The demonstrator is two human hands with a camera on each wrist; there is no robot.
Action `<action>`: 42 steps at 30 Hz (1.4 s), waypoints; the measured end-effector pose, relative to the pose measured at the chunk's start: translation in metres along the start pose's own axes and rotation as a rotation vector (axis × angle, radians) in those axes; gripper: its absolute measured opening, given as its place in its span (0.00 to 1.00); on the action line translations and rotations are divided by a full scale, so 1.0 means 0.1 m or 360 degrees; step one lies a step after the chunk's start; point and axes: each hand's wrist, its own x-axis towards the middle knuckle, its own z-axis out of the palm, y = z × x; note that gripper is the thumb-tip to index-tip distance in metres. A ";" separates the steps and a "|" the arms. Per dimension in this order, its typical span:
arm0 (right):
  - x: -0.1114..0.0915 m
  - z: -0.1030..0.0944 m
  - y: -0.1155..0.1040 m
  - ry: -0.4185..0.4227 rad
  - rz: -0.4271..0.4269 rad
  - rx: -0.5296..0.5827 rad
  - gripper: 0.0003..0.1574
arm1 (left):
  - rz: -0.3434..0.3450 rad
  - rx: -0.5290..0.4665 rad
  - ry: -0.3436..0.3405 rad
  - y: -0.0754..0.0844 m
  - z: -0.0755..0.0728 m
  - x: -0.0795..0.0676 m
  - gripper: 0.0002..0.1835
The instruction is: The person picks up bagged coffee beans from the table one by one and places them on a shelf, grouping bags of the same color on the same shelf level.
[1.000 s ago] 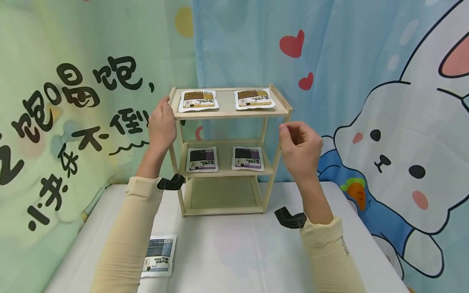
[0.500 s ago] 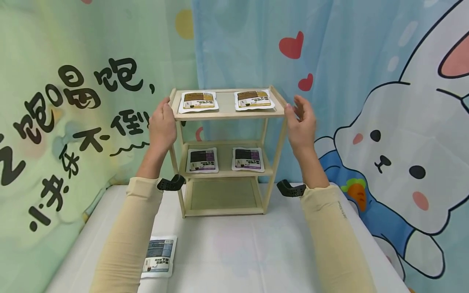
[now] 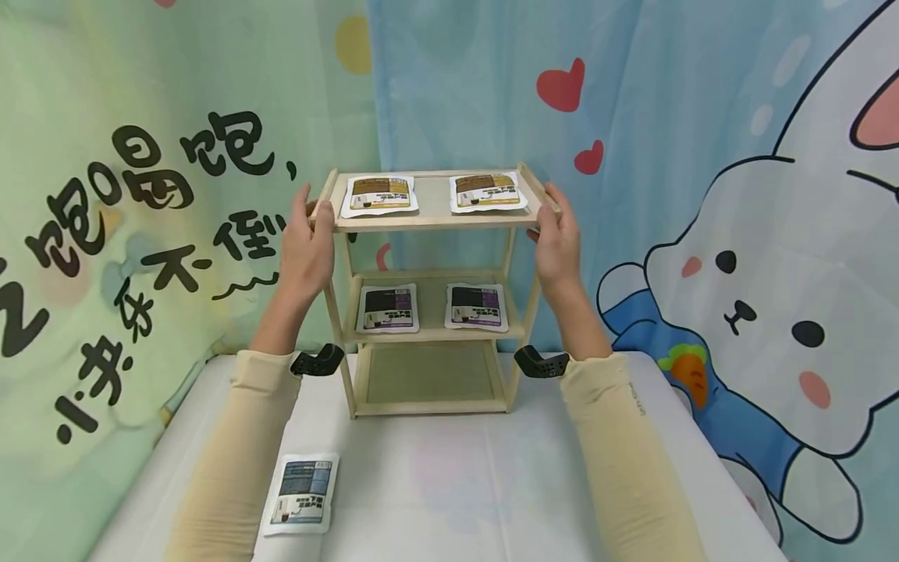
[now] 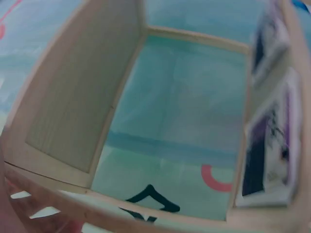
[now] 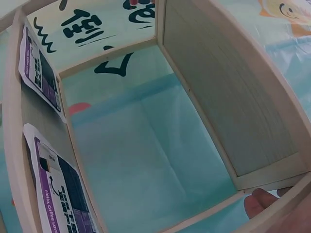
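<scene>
A pale wooden three-tier shelf rack [image 3: 431, 222] stands upright between both hands. At the left end of its top tier, my left hand [image 3: 306, 254] holds the edge, thumb in front; its fingers blur at the left wrist view's lower-left corner. My right hand [image 3: 559, 254] grips the opposite end, with fingertips [image 5: 262, 198] showing below the top board in the right wrist view. Two brown-and-yellow labelled pouches [image 3: 380, 194] lie on the top tier. Two black-and-purple pouches [image 3: 388, 307] lie on the middle tier.
A blue-labelled white pouch [image 3: 302, 493] lies on the white-covered table [image 3: 449, 484], near my left forearm. The bottom tier [image 3: 430, 373] shows a bare panel. Printed curtains [image 3: 456, 86] hang behind and on both sides.
My right hand has risen and moved left from beside the rack onto its top right end. My left hand has shifted slightly, its thumb now apart from its fingers. The pouches stay put.
</scene>
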 end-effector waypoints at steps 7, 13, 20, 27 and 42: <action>-0.03 -0.01 0.05 -0.0025 0.0022 0.0014 0.33 | 0.0103 -0.0009 -0.0068 -0.17 -0.18 -0.40 0.28; 0.02 0.01 0.06 -0.0016 0.0032 0.0032 0.33 | 0.0027 -0.0002 -0.0203 -0.34 -0.32 -0.78 0.24; 0.03 0.05 0.01 0.0037 0.0018 0.0031 0.32 | -0.0137 0.0031 -0.0339 -0.65 -0.27 -1.32 0.23; 0.00 0.07 0.07 0.0137 -0.0018 -0.0029 0.31 | -0.0465 0.0132 -0.0441 -1.10 -0.19 -1.94 0.23; -0.01 0.10 0.08 0.0241 -0.0064 -0.0099 0.30 | -0.0782 0.0780 -0.0649 -1.71 -0.26 -2.74 0.36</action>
